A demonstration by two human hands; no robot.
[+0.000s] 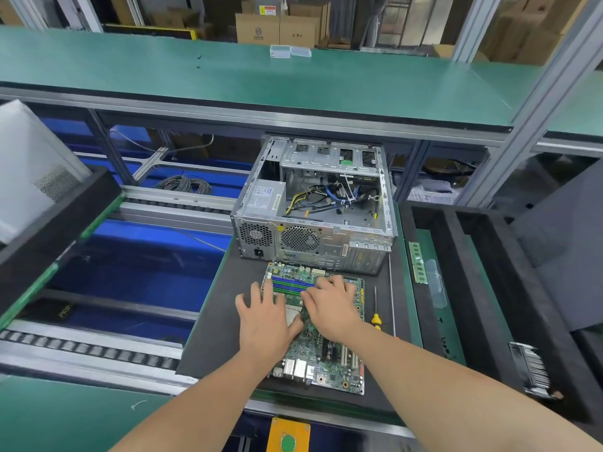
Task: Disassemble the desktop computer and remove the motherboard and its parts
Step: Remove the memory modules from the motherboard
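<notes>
Motherboard (321,334) lies flat on the dark mat (218,340) of the counter, at 6 o'clock from the emptied computer case (313,207), so its parts can be stripped in the open. Both hands rest on the board's far half: the left hand (266,316) lies spread and flat, seemingly pinning the board down, while the right hand (331,305) has its fingers bent over the memory slots (290,283); whether they grip anything cannot be told. A yellow-handled screwdriver (376,309) waits at 3 o'clock, and a removed memory stick (417,262) lies beyond it, set aside.
</notes>
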